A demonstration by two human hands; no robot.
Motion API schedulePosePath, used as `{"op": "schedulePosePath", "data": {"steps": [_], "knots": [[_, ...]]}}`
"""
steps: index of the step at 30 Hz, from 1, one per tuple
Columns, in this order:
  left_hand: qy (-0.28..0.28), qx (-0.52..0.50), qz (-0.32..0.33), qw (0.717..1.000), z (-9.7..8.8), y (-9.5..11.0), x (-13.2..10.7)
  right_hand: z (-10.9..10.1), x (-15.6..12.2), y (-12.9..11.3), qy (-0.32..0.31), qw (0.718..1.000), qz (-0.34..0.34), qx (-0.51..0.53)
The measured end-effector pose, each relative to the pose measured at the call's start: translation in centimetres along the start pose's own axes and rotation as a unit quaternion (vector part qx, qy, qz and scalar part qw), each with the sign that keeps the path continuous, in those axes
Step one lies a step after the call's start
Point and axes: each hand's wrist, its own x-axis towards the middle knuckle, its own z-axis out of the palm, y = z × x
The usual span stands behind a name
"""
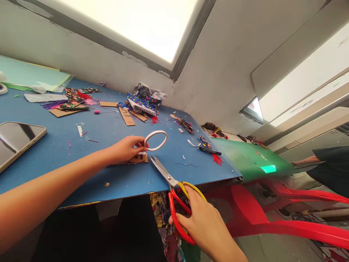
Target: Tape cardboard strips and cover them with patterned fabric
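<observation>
My left hand [133, 147] pinches a thin white roll of tape [156, 131] by its left side. Beneath those fingers, a brown cardboard piece [141, 158] lies on the blue table near its front edge. My right hand [205, 218] grips a pair of scissors [169, 178] with one red and one yellow handle loop. The blades point up and left, their tips a little apart and just right of the cardboard. My fingers partly hide the handles.
Cloth scraps [144, 103], cardboard strips [127, 115] and thread bits lie along the back. A phone [20, 140] rests at the left. To the right are a black tool [209, 151], a green table [245, 156], red chairs [251, 207] and another person's arm [305, 161].
</observation>
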Motion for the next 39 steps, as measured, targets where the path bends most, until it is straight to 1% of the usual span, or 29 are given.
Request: {"op": "schedulePosePath", "data": {"steps": [3, 9, 20, 28, 34, 39], "knots": [[0.002, 0.001, 0.000, 1.000, 0.1, -0.1, 0.2, -0.5, -0.2, -0.8, -0.004, 1.000, 0.005, -0.009], [0.001, -0.003, -0.011, 1.000, 0.2, 0.1, 0.3, -0.8, -0.4, -1.7, -0.010, 1.000, -0.015, -0.012], [0.011, -0.006, -0.009, 1.000, 0.2, -0.3, 0.5, -0.6, -0.7, -2.1, -0.014, 0.999, 0.001, 0.036], [0.016, -0.006, -0.003, 1.000, 0.2, -0.5, 0.5, 0.2, -0.1, -1.6, 0.002, 0.999, -0.026, 0.032], [0.018, -0.008, -0.006, 1.000, 0.3, -0.6, 0.5, 0.2, -0.3, -1.9, 0.011, 0.999, -0.028, 0.009], [0.017, -0.007, -0.009, 1.000, 0.3, -0.8, 0.7, 0.1, -0.5, -2.5, 0.006, 0.998, -0.039, -0.053]]}}
